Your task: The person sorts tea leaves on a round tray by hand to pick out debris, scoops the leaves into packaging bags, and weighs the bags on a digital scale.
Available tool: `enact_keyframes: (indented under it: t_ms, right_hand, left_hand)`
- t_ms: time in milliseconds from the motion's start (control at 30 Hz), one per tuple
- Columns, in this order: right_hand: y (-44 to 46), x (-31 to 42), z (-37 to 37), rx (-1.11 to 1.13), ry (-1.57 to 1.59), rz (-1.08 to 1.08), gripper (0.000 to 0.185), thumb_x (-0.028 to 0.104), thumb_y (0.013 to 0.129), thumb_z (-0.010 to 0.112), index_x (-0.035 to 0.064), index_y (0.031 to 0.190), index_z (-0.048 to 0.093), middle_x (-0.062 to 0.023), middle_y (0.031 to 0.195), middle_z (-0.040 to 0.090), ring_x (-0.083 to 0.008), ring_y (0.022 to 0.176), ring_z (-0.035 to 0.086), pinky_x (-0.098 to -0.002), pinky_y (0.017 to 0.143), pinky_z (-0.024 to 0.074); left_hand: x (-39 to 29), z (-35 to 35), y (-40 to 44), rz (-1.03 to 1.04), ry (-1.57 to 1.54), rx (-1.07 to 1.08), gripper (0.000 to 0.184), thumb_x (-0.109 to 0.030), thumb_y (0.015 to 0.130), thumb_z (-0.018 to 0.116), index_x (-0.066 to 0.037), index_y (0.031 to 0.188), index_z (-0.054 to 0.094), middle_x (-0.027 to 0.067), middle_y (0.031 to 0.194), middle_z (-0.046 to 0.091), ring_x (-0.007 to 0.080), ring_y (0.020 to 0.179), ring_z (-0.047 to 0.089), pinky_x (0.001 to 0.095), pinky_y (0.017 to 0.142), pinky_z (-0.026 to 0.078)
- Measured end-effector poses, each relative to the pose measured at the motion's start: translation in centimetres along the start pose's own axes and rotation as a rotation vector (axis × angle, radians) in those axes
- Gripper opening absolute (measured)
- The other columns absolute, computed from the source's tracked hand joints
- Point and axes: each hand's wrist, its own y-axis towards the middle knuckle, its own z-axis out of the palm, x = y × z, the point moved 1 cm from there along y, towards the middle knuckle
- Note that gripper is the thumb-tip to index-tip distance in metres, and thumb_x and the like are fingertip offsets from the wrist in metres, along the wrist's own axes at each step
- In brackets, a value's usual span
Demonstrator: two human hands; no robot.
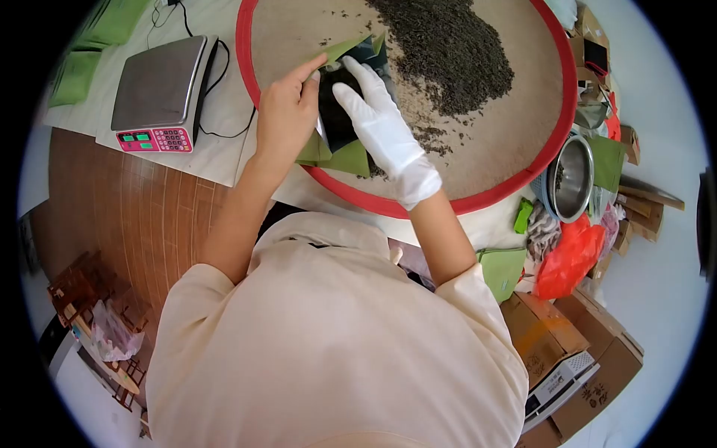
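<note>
My bare left hand (287, 112) pinches the edge of a green bag (349, 160) with a dark, shiny inside, over the near left part of a round tray with a red rim (478, 203). My right hand (385, 133), in a white glove, lies at the bag's mouth with its fingers stretched out and apart. Some of its fingertips are over the dark inside; whether they touch it I cannot tell. A heap of dark, dry leaf-like bits (455, 60) lies on the tray beyond my right hand.
To the left stands a weighing scale (160, 82) with a pink keypad and black cords. Green bags (75, 78) lie at the far left. On the right are a metal bowl (573, 179), a red plastic bag (571, 257), a green bag (502, 270) and cardboard boxes (541, 336).
</note>
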Motion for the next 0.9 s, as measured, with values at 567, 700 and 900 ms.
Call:
enact_keyframes:
  t_ms: [567,700,900]
  right_hand:
    - [-4.7,-19.4,-2.2,0.004,-0.649,-0.166,0.038,0.015,0.087,0.059,0.0143,0.125,0.060,-0.0159,0.130,0.057,-0.0364,0.119,0.053,-0.0472,0.103,0.0402]
    - [-3.2,-20.9,1.7,0.178,-0.799,-0.356,0.045,0.015,0.085,0.060,0.0184,0.130,0.056,-0.0168,0.135,0.051,-0.0368,0.124,0.047,-0.0511,0.105,0.0356]
    - [-1.7,-23.1,-0.8,0.275,-0.815,-0.347,0.039,0.006,0.083,0.056,0.0134,0.121,0.059,-0.0134,0.126,0.056,-0.0330,0.114,0.055,-0.0455,0.091,0.0482]
  left_hand:
    - [2.3,-6.1,1.3,-0.030,-0.380,-0.215,0.032,-0.013,0.100,0.051,0.001,0.128,0.059,-0.0007,0.095,0.060,0.0019,0.079,0.049,0.0166,0.071,0.037]
    - [2.7,-5.7,1.1,0.103,-0.450,-0.249,0.030,-0.016,0.100,0.053,-0.009,0.126,0.064,-0.0127,0.065,0.044,-0.0021,0.055,0.027,0.0171,0.049,0.020]
    - [4.2,-6.6,-0.1,0.024,-0.338,-0.264,0.029,-0.015,0.100,0.054,-0.008,0.125,0.065,-0.0121,0.066,0.042,-0.0011,0.057,0.026,0.0165,0.052,0.019]
